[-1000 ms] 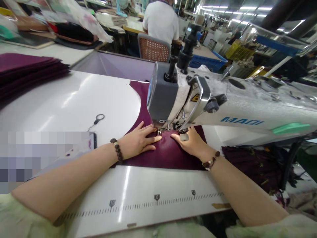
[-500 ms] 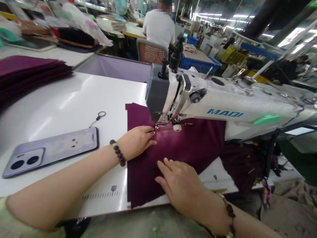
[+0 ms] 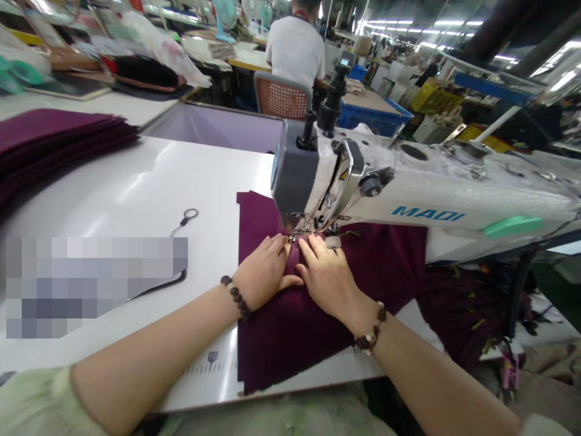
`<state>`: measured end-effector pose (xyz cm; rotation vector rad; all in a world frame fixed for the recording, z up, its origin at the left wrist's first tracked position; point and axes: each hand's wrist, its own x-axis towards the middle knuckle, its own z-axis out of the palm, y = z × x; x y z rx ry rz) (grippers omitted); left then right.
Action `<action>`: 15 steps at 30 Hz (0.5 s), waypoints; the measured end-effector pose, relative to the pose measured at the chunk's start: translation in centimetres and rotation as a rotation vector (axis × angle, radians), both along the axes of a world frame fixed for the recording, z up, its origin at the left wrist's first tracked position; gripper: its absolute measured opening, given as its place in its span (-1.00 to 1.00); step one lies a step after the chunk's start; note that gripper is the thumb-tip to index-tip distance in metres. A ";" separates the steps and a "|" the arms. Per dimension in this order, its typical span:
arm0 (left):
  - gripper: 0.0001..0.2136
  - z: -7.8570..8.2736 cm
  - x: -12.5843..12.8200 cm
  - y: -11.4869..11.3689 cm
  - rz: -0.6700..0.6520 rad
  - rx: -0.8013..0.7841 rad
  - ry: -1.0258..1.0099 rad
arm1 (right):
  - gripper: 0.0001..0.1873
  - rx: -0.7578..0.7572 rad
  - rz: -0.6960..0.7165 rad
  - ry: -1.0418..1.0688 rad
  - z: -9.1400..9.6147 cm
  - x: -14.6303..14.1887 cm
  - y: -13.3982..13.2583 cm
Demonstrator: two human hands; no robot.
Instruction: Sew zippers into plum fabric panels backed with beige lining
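A maroon fabric panel (image 3: 281, 339) lies flat under the head of a sewing machine (image 3: 363, 163). My left hand (image 3: 263, 269) rests on the panel just left of the presser foot (image 3: 292, 238), fingers stretched out and thumb apart. On the other side, my right hand (image 3: 327, 272) lies palm down on the cloth, its fingertips close to the right of the foot. Both hands press the panel without gripping it. Part of a zipper (image 3: 351, 234) shows behind the white roller (image 3: 333, 243); the stitching between is covered by my right fingers.
Stacked maroon panels (image 3: 59, 136) lie at the left. A phone, largely blurred out, has a ring strap (image 3: 190, 214). More maroon pieces with zippers (image 3: 458, 309) hang at the right edge. Ahead, a person in white (image 3: 295, 51) sits on a chair (image 3: 282, 97).
My right hand has moved forward from the lower part of the panel to beside the presser foot. My left hand stays by the foot. The view has shifted slightly.
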<state>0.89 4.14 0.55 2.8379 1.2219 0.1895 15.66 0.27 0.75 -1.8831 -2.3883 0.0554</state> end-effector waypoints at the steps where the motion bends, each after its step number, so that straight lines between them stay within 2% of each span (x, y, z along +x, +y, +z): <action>1: -0.31 -0.1 -0.1 0.1 -0.003 -0.011 0.000 | -0.52 -0.002 -0.010 -0.006 0.2 -0.3 -0.1; 4: -0.32 -0.1 -0.3 0.4 -0.022 -0.038 -0.012 | -0.50 -0.007 -0.025 -0.029 1.0 -0.5 0.2; 7: -0.35 0.3 -0.4 0.6 -0.040 -0.053 -0.036 | -0.53 -0.032 0.045 -0.007 1.4 0.5 0.9; 10: -0.38 0.5 -0.5 0.8 -0.039 -0.064 -0.050 | -0.60 -0.037 0.126 0.049 1.0 2.1 1.6; 15: -0.38 0.4 -0.7 0.9 -0.047 -0.092 -0.087 | -0.56 -0.041 0.100 0.104 -0.3 2.8 1.5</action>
